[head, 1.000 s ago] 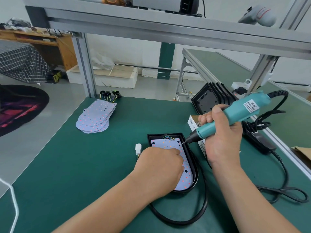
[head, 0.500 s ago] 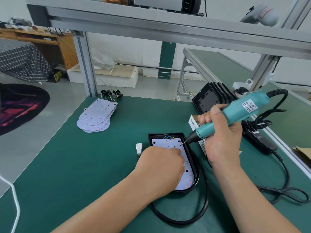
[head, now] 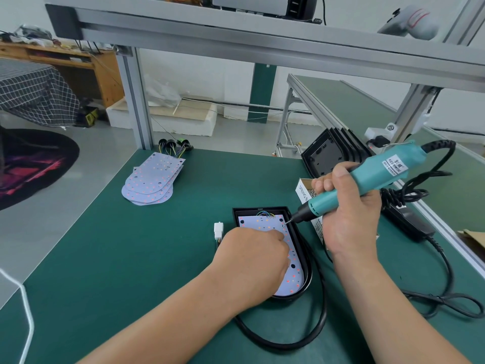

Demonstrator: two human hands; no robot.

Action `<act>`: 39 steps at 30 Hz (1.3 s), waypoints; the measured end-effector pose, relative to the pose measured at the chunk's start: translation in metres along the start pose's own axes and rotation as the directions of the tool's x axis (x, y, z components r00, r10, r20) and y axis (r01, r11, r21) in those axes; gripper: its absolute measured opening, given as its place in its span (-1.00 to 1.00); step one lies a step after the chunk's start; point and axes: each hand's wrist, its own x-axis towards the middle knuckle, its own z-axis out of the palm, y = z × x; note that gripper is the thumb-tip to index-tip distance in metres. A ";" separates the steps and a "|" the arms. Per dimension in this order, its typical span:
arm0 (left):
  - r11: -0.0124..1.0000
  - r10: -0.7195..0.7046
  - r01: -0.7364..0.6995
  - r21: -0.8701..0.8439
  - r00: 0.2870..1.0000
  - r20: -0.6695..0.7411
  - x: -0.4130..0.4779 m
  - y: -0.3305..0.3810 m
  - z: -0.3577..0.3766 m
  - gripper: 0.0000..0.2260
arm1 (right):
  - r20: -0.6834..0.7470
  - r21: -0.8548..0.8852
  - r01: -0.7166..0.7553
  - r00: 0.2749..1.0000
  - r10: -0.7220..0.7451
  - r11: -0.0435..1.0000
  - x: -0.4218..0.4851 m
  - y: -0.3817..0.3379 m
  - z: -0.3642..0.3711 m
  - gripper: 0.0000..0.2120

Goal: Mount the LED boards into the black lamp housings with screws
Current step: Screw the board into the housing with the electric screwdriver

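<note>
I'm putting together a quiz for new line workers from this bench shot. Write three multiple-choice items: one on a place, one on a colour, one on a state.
1. Where does the stack of spare LED boards lie?
A. On the far left of the green mat
B. In a box
C. On the upper shelf

2. What colour is the body of the electric screwdriver?
A. Red
B. Teal
C. Yellow

3. What is the right hand doing?
A. Lying flat on the mat
B. Gripping the screwdriver
C. Holding a white connector

Answers:
1 A: the boards are fanned out at the mat's far-left part, away from both hands.
2 B: the barrel is teal with a black nose.
3 B: its fingers wrap the barrel, with the tip at the LED board in the black housing.
</note>
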 end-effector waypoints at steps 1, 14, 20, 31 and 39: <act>1.000 0.000 0.000 0.000 1.000 0.002 0.000 0.000 0.000 -0.74 | -0.001 0.000 0.001 1.000 -0.001 1.000 0.000 0.000 0.000 -0.88; 1.000 0.005 -0.005 0.015 1.000 0.010 0.000 0.000 0.001 -0.78 | -0.011 -0.027 0.003 1.000 -0.003 1.000 0.000 0.000 0.001 -0.89; 1.000 0.006 -0.006 0.012 1.000 0.012 0.001 -0.001 0.000 -0.78 | 0.006 -0.067 0.012 1.000 -0.012 0.998 -0.002 0.000 0.004 -0.91; 0.991 -0.113 0.115 -0.075 0.993 0.034 0.000 -0.001 0.009 -0.77 | -0.022 0.063 -0.010 1.000 0.012 0.998 -0.002 -0.014 0.004 -0.89; 0.678 -0.413 0.311 -0.666 0.911 0.005 0.004 -0.017 0.015 -0.77 | -0.015 0.190 -0.057 0.998 0.061 0.980 -0.006 -0.027 0.006 -0.90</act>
